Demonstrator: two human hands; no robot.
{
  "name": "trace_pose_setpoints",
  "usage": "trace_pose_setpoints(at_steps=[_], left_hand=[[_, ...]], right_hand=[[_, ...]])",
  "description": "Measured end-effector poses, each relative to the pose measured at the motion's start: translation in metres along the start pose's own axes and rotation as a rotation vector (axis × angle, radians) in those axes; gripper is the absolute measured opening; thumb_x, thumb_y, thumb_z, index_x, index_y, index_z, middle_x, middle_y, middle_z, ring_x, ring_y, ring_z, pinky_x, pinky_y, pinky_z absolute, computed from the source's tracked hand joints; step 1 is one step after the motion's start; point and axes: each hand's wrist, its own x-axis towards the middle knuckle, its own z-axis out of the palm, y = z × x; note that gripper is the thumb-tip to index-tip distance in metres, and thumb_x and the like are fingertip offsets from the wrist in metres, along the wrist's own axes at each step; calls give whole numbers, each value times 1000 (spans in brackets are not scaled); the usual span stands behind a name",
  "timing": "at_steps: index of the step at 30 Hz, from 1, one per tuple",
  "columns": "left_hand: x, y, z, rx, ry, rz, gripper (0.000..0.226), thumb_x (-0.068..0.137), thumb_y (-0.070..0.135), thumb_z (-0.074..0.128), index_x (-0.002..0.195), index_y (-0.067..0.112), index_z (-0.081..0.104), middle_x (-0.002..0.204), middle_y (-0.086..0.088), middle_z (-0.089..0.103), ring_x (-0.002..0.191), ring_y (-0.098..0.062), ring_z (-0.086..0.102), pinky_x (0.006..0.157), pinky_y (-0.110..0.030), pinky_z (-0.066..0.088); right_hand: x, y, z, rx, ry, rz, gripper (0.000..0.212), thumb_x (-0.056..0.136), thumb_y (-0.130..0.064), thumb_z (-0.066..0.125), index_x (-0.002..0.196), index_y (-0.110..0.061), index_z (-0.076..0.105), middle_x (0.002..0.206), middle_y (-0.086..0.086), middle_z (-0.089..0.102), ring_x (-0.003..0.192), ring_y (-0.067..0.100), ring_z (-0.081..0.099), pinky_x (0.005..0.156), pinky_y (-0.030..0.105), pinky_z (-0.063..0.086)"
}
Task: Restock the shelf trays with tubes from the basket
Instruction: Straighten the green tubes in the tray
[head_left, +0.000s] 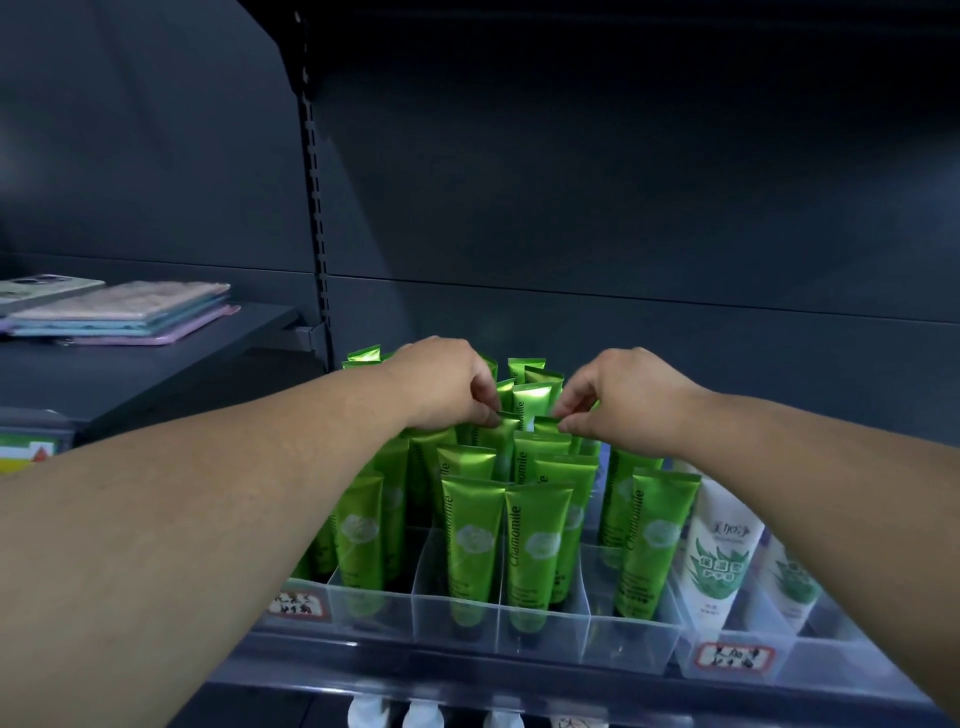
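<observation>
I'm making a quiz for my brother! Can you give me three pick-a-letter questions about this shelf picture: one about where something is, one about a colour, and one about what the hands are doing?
1. Where do the white tubes stand?
A. Right of the green tubes
B. Left of them
C. On the shelf above

2. What colour are the tubes in the middle clear tray?
A. Red
B. Green
C. Blue

3. What are the left hand and right hand doing?
A. Hanging idle
B. Pinching tops of green tubes
C. Lifting white tubes

Answers:
1 A, the white tubes fill the tray at the right edge.
2 B, every tube there is shiny green.
3 B, both hands' fingertips close on tube tops near the back.
</observation>
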Motion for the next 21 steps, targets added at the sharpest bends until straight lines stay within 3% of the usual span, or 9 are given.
trace_pose_setpoints(at_steps=[4, 8, 11, 15, 18, 21], left_hand=[[-6, -2, -7, -11, -3, 5, 25, 83, 48, 65, 103, 34, 70, 103, 17, 68, 88, -3, 54, 85, -26, 47], [-18, -13, -25, 15, -15, -76, 31, 79, 59, 63, 91, 31, 70, 92, 18, 65, 72, 0, 56, 67, -23, 45], [-26, -18, -28, 180, -98, -127, 36, 73, 65, 64, 84, 31, 70, 83, 18, 64, 83, -7, 59, 81, -29, 50], [-27, -12, -17, 303, -130, -52, 27, 79, 52, 66, 97, 32, 69, 82, 20, 55, 83, -6, 46, 90, -31, 40], [-25, -10, -15, 230, -124, -18, 19, 79, 45, 69, 91, 31, 70, 71, 24, 50, 77, -3, 48, 80, -25, 39], [-23, -6, -13, 129, -102, 12, 16, 78, 44, 71, 85, 30, 71, 74, 21, 58, 68, 2, 48, 71, -20, 36]], right_hand=[[-2, 3, 0, 4, 5, -4, 11, 85, -32, 70, 96, -33, 73, 83, -20, 62, 70, -9, 52, 58, 7, 35], [-3, 6, -3, 26, 45, 2, 13, 84, -36, 71, 97, -35, 72, 90, -17, 66, 71, -8, 52, 58, 7, 35], [-4, 7, -4, 13, 69, -1, 19, 84, -39, 70, 102, -34, 71, 87, -18, 65, 70, -8, 50, 60, 6, 34], [-6, 6, -3, 35, 110, 6, 19, 83, -41, 70, 101, -35, 70, 85, -18, 66, 72, -8, 52, 62, 11, 37], [-9, 5, -2, 44, 125, 19, 17, 84, -42, 69, 99, -36, 71, 85, -19, 66, 74, -6, 53, 69, 16, 45], [-11, 4, -2, 62, 146, 34, 14, 83, -42, 69, 96, -36, 71, 82, -20, 65, 77, -3, 57, 75, 28, 55]])
